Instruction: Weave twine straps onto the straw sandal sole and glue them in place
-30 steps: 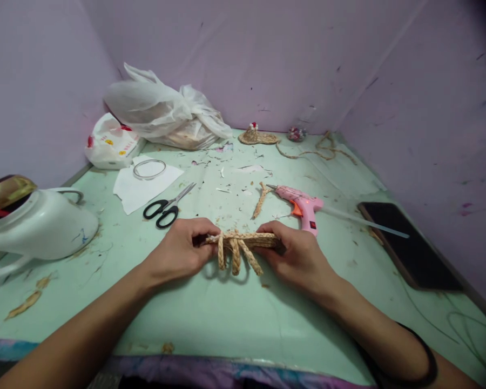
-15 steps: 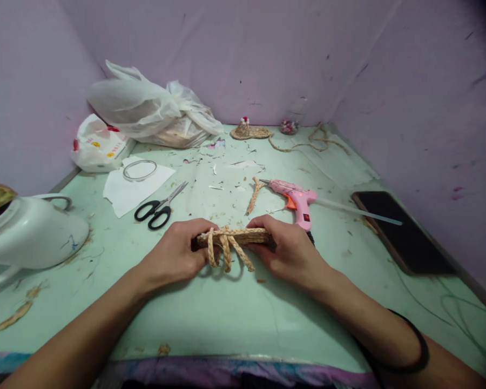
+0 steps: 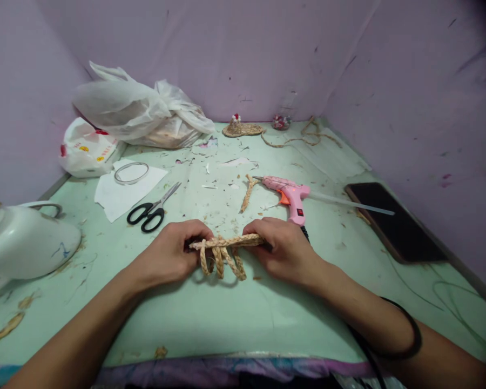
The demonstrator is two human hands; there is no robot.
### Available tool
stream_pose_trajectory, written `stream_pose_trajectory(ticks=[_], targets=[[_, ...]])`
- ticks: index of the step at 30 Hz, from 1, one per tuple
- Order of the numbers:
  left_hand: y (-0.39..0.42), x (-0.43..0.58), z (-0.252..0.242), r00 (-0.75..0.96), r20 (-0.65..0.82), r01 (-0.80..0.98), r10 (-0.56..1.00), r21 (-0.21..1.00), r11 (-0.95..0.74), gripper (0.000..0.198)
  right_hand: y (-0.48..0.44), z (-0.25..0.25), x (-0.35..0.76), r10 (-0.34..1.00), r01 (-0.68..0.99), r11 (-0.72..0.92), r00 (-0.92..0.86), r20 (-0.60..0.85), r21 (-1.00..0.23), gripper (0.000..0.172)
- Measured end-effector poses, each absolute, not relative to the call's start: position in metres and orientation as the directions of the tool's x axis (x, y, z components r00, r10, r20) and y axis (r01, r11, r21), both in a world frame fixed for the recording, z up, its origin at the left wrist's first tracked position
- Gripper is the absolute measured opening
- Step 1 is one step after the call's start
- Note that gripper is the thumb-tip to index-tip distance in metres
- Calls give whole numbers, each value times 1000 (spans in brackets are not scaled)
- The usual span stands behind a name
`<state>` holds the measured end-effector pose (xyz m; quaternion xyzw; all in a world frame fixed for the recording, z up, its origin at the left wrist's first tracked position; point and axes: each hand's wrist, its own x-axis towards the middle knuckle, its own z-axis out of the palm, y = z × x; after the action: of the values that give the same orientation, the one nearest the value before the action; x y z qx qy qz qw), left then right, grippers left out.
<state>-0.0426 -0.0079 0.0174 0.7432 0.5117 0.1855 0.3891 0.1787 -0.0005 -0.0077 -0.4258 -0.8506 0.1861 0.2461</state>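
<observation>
A flat piece of braided straw is held edge-on just above the table, with several braided loops hanging from its middle. My left hand is closed on its left end, the fingertips behind it. Around the right end, my right hand is closed too, thumb and fingers pinching the braid. Beyond my right hand lies a pink glue gun with a clear glue stick in its back. A short braid piece rests by the nozzle. Black-handled scissors lie beyond my left hand.
At the back are plastic bags, a small straw sandal shape, a jar of beads and a loose cord. A white pitcher stands left, paper behind it. A phone lies right.
The straw piece has tipped, so its upper face shows less and its loops show more from the side. Both hands keep hold of it. The whole view has shifted slightly.
</observation>
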Motion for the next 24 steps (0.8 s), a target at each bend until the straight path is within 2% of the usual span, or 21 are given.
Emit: stream_pose_trajectory(ticks=[4,6,9,13,16,19,24], targets=[[-10,-46,19,358,1,685,934,680,-263,14,0,-5,177,867,653,488,-438,236,-580,9],[-9,-46,19,369,71,708,927,625,-330,11,0,-3,175,866,615,491,-423,267,-617,17],[-8,-45,19,404,90,696,910,615,-370,14,-1,-1,173,853,584,518,-412,321,-625,32],[-9,-41,20,449,104,668,888,621,-410,18,-2,1,169,862,640,502,-429,272,-582,38],[-9,-39,18,465,106,684,879,588,-432,16,-1,2,166,863,679,499,-444,241,-538,35],[-8,-37,15,463,103,703,881,562,-435,14,1,6,163,848,692,522,-483,217,-498,25],[-8,-34,12,456,103,699,884,574,-427,10,2,12,160,835,724,540,-526,164,-429,19]])
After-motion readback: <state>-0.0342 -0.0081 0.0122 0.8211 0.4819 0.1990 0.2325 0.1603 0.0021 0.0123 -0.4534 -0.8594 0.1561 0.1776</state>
